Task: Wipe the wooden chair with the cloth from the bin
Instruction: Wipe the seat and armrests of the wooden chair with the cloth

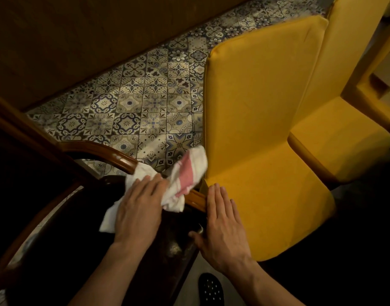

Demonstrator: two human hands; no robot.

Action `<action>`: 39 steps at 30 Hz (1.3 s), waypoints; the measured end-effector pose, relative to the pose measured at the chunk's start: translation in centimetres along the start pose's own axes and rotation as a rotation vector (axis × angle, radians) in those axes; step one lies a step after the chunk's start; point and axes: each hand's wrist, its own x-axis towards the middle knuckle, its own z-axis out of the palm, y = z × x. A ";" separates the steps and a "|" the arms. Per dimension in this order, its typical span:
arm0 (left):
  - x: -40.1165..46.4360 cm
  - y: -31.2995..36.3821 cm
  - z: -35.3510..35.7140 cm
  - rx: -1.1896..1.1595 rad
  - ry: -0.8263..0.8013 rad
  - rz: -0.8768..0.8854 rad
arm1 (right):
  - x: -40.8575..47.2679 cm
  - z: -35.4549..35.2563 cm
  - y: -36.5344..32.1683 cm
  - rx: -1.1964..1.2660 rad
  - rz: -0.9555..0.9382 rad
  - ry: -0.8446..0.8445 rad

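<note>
A dark wooden chair with a curved brown frame (105, 150) fills the lower left; its seat is dark. A white cloth with a pink stripe (185, 173) is draped over the chair's frame near its right corner. My left hand (141, 208) lies flat on the cloth and presses it against the wood. My right hand (222, 226) rests flat, fingers together, on the chair's right edge beside the yellow seat, with the thumb hooked over the wood. No bin is in view.
A yellow upholstered chair (262, 120) stands right next to the wooden one, with a second yellow chair (339, 138) behind it. Patterned floor tiles (132, 107) stretch ahead up to a brown wall. A black perforated shoe (210, 290) shows at the bottom.
</note>
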 end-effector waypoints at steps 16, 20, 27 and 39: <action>-1.6 2.8 1.1 -0.167 -0.052 0.142 | -0.2 -0.2 -0.1 -0.046 -0.026 -0.036; -1.1 0.8 -0.5 -0.198 0.073 0.083 | 0.0 0.0 -0.3 -0.038 0.004 -0.010; 2.1 -3.9 -1.7 -0.120 0.160 0.075 | 0.3 0.0 -0.6 -0.095 0.039 0.004; 4.7 -10.1 1.3 -0.221 0.104 0.046 | 1.0 1.8 0.1 -0.119 0.042 0.054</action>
